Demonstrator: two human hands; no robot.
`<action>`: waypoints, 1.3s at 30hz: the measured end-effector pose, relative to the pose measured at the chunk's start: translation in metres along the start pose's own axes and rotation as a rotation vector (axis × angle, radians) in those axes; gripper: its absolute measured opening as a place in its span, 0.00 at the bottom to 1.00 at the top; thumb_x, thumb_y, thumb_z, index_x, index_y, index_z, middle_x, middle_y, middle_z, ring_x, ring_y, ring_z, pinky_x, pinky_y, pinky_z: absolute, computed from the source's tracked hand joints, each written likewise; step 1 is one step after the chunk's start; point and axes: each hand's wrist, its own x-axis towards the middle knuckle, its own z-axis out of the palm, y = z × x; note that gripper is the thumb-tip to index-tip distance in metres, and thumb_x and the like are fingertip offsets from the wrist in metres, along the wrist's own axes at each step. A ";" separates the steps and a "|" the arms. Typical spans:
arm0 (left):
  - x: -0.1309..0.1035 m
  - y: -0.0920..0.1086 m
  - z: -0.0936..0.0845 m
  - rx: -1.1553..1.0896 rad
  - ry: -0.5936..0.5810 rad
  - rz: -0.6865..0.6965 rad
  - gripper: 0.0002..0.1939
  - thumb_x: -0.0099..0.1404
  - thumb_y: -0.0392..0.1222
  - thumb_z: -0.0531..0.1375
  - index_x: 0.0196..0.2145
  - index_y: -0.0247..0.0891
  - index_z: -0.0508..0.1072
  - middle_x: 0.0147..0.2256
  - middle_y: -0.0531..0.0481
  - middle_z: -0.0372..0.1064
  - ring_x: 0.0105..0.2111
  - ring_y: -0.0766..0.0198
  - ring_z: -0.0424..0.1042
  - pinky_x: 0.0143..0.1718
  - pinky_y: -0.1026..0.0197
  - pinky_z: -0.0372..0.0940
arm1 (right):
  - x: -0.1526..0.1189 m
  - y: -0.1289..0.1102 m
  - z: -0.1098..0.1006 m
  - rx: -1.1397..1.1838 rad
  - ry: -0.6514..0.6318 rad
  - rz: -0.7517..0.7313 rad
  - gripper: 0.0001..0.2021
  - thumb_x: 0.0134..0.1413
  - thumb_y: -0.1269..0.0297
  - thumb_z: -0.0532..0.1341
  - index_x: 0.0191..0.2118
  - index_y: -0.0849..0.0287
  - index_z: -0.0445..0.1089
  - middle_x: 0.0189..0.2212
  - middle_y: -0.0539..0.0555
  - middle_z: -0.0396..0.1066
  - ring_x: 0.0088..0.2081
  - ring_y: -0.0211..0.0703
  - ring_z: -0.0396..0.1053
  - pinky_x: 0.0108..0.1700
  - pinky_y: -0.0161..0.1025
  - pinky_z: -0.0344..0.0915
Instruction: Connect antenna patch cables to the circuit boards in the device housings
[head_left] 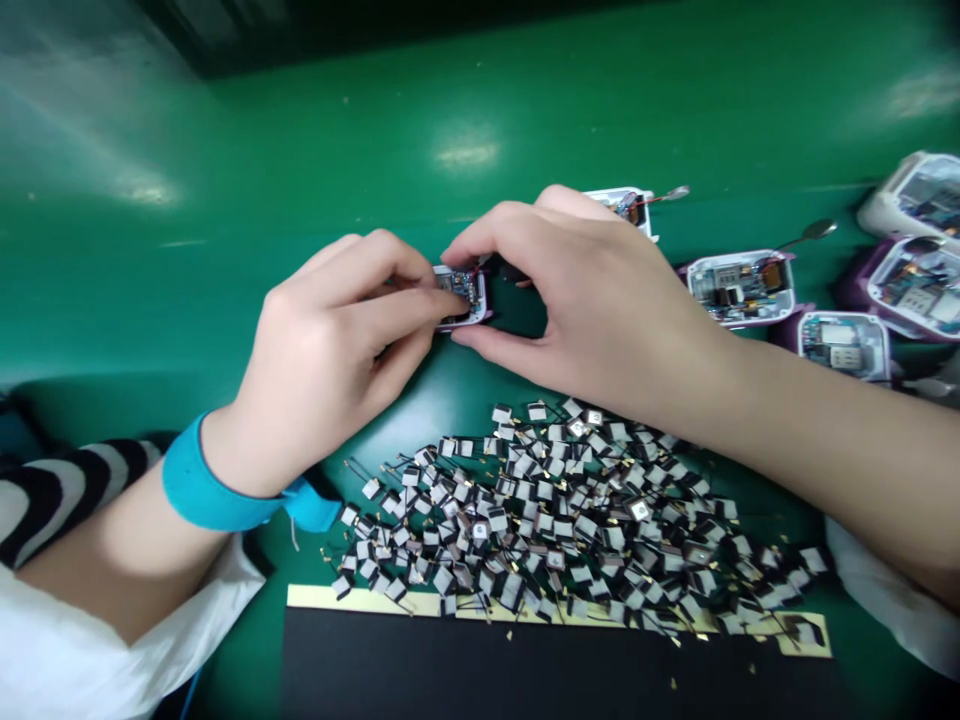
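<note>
A small purple-and-white device case [480,298] with its circuit board exposed lies on the green table between my hands. My left hand [341,335], with a blue band at the wrist, is closed on the case's left side, one fingertip pressing down onto the board. Around the right part of the case curves my right hand [577,290], its thumb and index finger at the lower and upper edges. A dark round part on a wire [514,272] shows beside the right fingers. Below the hands spreads a pile of small grey-and-black square parts with short leads [555,500].
At the right stand several more open cases, among them a purple one [739,290], another below it [844,345] and a white one [919,200]. Another white case [619,205] is partly behind my right hand. A black mat [525,670] with a yellow edge lies nearest me.
</note>
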 end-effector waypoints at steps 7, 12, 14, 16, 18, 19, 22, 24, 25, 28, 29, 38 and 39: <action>0.000 0.000 0.000 0.010 -0.014 -0.022 0.08 0.61 0.36 0.53 0.35 0.40 0.71 0.34 0.49 0.67 0.32 0.65 0.66 0.32 0.61 0.62 | 0.000 0.001 0.000 0.000 0.015 -0.010 0.13 0.49 0.62 0.58 0.41 0.60 0.60 0.37 0.52 0.67 0.37 0.43 0.62 0.36 0.40 0.60; -0.001 0.000 0.000 0.009 -0.004 0.002 0.08 0.61 0.35 0.52 0.35 0.37 0.71 0.33 0.47 0.67 0.32 0.65 0.66 0.31 0.61 0.61 | 0.001 0.000 0.000 -0.003 0.024 -0.014 0.13 0.49 0.61 0.59 0.40 0.59 0.60 0.37 0.51 0.67 0.37 0.43 0.62 0.36 0.40 0.61; -0.001 0.000 0.000 0.013 -0.004 -0.005 0.09 0.61 0.35 0.52 0.35 0.37 0.71 0.33 0.48 0.66 0.32 0.65 0.65 0.32 0.62 0.61 | 0.001 0.000 0.000 -0.002 0.024 -0.013 0.14 0.48 0.60 0.59 0.41 0.59 0.60 0.38 0.51 0.67 0.37 0.44 0.62 0.36 0.41 0.61; 0.000 0.001 0.000 0.022 -0.013 -0.023 0.09 0.62 0.35 0.51 0.35 0.38 0.71 0.34 0.49 0.66 0.32 0.66 0.65 0.32 0.62 0.61 | 0.001 0.000 0.000 -0.003 0.021 -0.007 0.15 0.48 0.60 0.59 0.41 0.59 0.60 0.38 0.50 0.67 0.37 0.44 0.62 0.36 0.41 0.61; 0.000 0.002 0.000 0.037 -0.025 -0.038 0.09 0.62 0.35 0.51 0.35 0.40 0.70 0.34 0.51 0.65 0.33 0.67 0.65 0.33 0.63 0.61 | 0.001 0.001 0.000 -0.006 0.012 -0.001 0.15 0.48 0.60 0.59 0.41 0.59 0.60 0.37 0.50 0.67 0.36 0.44 0.62 0.36 0.41 0.61; 0.000 0.002 0.000 0.047 -0.031 -0.043 0.09 0.62 0.36 0.51 0.36 0.40 0.70 0.35 0.51 0.65 0.33 0.67 0.65 0.33 0.63 0.61 | 0.001 0.001 0.000 -0.007 0.009 0.000 0.15 0.48 0.60 0.59 0.41 0.59 0.60 0.37 0.50 0.67 0.36 0.44 0.62 0.36 0.41 0.61; -0.001 0.002 0.001 0.052 -0.027 -0.031 0.08 0.62 0.36 0.51 0.36 0.40 0.70 0.35 0.51 0.65 0.33 0.68 0.64 0.33 0.63 0.61 | 0.001 0.002 0.001 -0.003 0.012 -0.006 0.14 0.48 0.61 0.60 0.41 0.59 0.60 0.37 0.50 0.67 0.36 0.43 0.62 0.37 0.40 0.61; -0.001 0.002 0.001 0.038 -0.020 -0.010 0.09 0.62 0.36 0.51 0.35 0.38 0.70 0.34 0.50 0.65 0.32 0.67 0.64 0.33 0.63 0.61 | 0.000 0.001 0.000 0.008 0.037 -0.010 0.15 0.48 0.61 0.59 0.42 0.59 0.60 0.38 0.50 0.67 0.38 0.43 0.62 0.38 0.39 0.62; -0.001 0.002 0.001 0.031 -0.016 -0.001 0.09 0.62 0.36 0.51 0.35 0.38 0.71 0.34 0.49 0.65 0.32 0.67 0.64 0.33 0.62 0.61 | -0.001 0.001 -0.001 0.015 0.055 -0.008 0.15 0.49 0.61 0.58 0.43 0.60 0.60 0.39 0.50 0.67 0.39 0.43 0.62 0.40 0.39 0.62; -0.001 0.001 0.001 0.016 -0.017 0.004 0.08 0.62 0.36 0.52 0.35 0.37 0.71 0.34 0.48 0.65 0.33 0.66 0.64 0.34 0.62 0.61 | -0.003 0.000 -0.008 0.059 0.140 0.010 0.12 0.56 0.68 0.50 0.44 0.67 0.61 0.42 0.56 0.65 0.43 0.41 0.62 0.47 0.39 0.59; -0.001 0.001 0.001 0.010 -0.019 0.002 0.09 0.62 0.36 0.51 0.35 0.38 0.71 0.34 0.49 0.65 0.33 0.65 0.64 0.34 0.62 0.61 | -0.004 -0.001 -0.011 0.090 0.164 0.013 0.13 0.57 0.71 0.47 0.44 0.71 0.61 0.42 0.59 0.64 0.44 0.41 0.61 0.49 0.39 0.58; -0.002 -0.001 0.002 -0.023 -0.021 0.020 0.10 0.63 0.35 0.50 0.37 0.37 0.70 0.34 0.50 0.66 0.35 0.65 0.65 0.35 0.63 0.63 | -0.004 -0.002 -0.029 0.165 0.149 0.037 0.11 0.54 0.63 0.54 0.42 0.57 0.68 0.29 0.49 0.66 0.31 0.33 0.64 0.33 0.32 0.62; -0.002 -0.001 0.002 -0.026 -0.020 0.027 0.10 0.63 0.34 0.50 0.36 0.36 0.70 0.34 0.49 0.66 0.35 0.65 0.65 0.35 0.63 0.63 | -0.004 -0.002 -0.028 0.213 0.169 0.049 0.10 0.52 0.64 0.57 0.40 0.57 0.69 0.27 0.47 0.67 0.29 0.32 0.65 0.30 0.30 0.62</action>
